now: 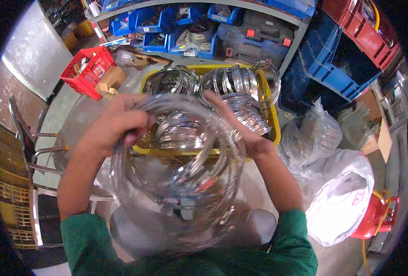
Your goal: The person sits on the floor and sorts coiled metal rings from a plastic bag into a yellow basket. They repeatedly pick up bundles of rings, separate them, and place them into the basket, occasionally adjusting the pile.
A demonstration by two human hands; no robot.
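Note:
A bundle of large metal hose clamps (176,102), round and shiny with slotted bands, hangs in front of me, blurred by motion. My left hand (123,117) is closed round its upper left side, the fingers curled over the bands. At the upper right, my right hand (243,126) holds the same bundle; the bands partly cover it and its fingers are blurred. Just beyond stands a yellow basket (278,129). Several more bundles of hose clamps (178,131) lie in it, and one loose ring leans at its far right corner.
Shelves with blue bins (155,42) and dark tool cases (257,39) stand behind the basket. A red crate (87,69) is at far left, stacked crates (332,69) at far right. Plastic bags (342,193) and a red cylinder (371,216) sit at right, a chair (22,129) at left.

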